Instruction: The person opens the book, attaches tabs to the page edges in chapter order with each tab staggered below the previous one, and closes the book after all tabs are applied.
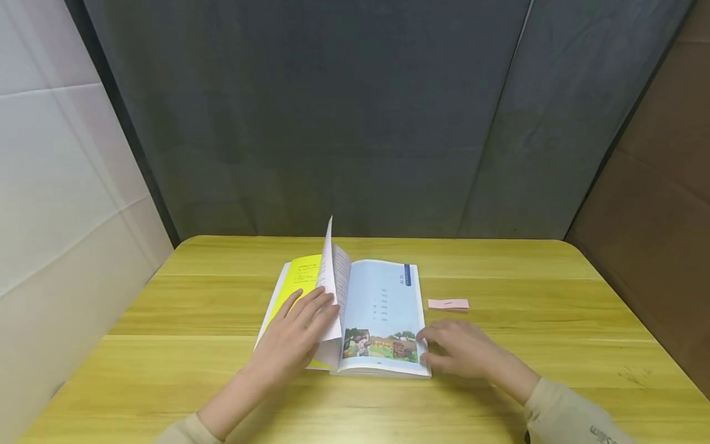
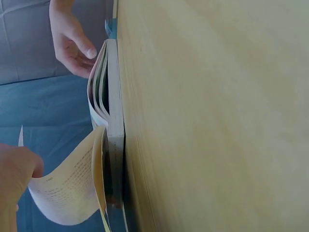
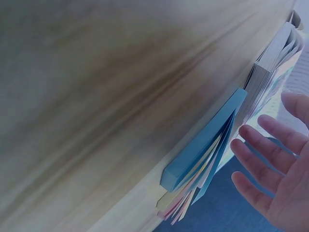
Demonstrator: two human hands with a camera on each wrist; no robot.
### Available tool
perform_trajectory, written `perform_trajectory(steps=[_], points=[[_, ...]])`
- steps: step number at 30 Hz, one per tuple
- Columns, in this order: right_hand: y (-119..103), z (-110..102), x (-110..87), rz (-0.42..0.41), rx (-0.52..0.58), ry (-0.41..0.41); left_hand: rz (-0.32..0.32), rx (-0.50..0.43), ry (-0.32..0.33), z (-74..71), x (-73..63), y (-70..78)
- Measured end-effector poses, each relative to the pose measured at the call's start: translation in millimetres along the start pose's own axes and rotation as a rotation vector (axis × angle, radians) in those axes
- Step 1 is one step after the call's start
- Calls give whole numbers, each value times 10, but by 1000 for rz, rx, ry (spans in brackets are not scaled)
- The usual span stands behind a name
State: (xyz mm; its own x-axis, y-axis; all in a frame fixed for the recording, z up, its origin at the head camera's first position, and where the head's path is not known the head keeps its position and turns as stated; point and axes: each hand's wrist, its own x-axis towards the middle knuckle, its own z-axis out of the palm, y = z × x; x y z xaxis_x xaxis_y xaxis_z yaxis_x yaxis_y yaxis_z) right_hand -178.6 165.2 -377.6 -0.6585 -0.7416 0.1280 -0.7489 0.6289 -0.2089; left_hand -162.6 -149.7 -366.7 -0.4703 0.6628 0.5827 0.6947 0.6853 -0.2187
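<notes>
An open book lies on the wooden table, its right page pale blue with a village picture along the bottom. My left hand pinches a raised white printed page on the left half, over a bright yellow page. In the left wrist view that page curves up from the spine to the left hand. My right hand is at the book's lower right edge, fingertips right by the page edges. The right wrist view shows the right hand's fingers spread and holding nothing.
A small pink paper strip lies right of the book. From the side, the right wrist view shows a blue folded pad with coloured paper strips beside the book. A dark curtain hangs behind the table.
</notes>
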Motion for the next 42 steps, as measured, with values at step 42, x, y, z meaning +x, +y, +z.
perform_trajectory(steps=[42], points=[[10, 19, 40, 18, -12, 7, -126, -122, -326, 323, 92, 320]])
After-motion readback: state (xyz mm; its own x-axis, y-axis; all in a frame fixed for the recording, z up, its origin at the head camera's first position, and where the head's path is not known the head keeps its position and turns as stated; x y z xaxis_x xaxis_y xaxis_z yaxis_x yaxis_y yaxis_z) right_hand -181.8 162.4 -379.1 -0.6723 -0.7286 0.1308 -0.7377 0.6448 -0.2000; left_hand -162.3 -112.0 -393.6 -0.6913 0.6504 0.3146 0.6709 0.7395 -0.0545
